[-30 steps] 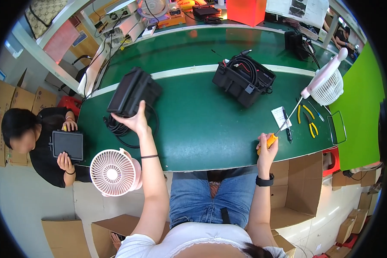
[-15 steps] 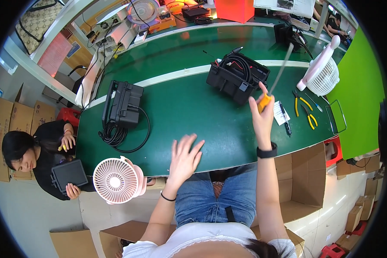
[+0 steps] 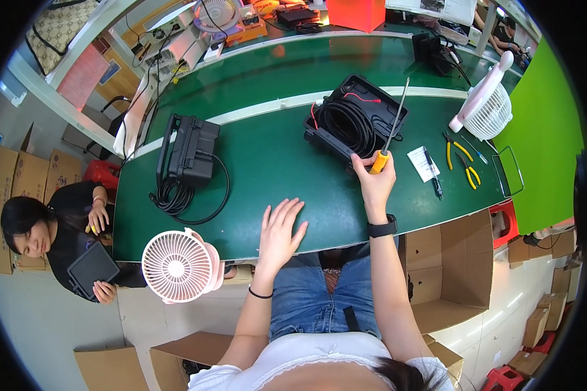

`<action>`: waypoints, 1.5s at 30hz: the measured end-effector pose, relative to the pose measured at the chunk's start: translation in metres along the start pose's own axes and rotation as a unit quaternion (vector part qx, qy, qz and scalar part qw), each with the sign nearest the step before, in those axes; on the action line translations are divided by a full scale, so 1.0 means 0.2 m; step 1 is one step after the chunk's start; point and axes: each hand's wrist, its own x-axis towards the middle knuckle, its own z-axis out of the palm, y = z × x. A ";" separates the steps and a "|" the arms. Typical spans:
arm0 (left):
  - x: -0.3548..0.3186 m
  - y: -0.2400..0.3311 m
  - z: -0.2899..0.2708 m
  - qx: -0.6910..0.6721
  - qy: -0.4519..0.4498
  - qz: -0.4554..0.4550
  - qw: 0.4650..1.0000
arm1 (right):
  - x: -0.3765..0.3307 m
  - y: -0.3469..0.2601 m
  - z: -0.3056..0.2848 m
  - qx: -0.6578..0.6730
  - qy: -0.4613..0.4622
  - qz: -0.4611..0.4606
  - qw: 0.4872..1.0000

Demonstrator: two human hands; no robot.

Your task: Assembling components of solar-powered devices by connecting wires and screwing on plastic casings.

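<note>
My right hand (image 3: 376, 186) is closed round the yellow handle of a long screwdriver (image 3: 394, 120), its shaft pointing up and away. Just beyond stands an open black plastic case (image 3: 329, 141), which holds a coiled black cable (image 3: 352, 124) and thin red wires. The hand is at the case's near right corner; whether it touches the case I cannot tell. On the green bench (image 3: 254, 176) my left hand (image 3: 282, 231) lies flat, fingers stretched out, holding nothing. Farther left is a closed black case (image 3: 192, 150) with its cable (image 3: 173, 195) coiled beside it.
Two yellow-handled pliers (image 3: 468, 171), a pen (image 3: 432, 171) and a paper slip (image 3: 421, 163) lie at right, near a white fan (image 3: 489, 107). A pink fan (image 3: 176, 267) is at the near left edge. A co-worker (image 3: 62, 228) at left holds a black panel (image 3: 92, 268). Cardboard boxes (image 3: 453, 267) stand below.
My right hand has moved left and nearer with the screwdriver. The open case is turned, showing more of its coiled cable. My left hand has settled flat.
</note>
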 end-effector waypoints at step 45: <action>0.00 -0.10 -0.27 -0.011 0.219 -0.112 0.969 | -0.38 0.10 -0.37 0.207 -0.120 0.162 0.957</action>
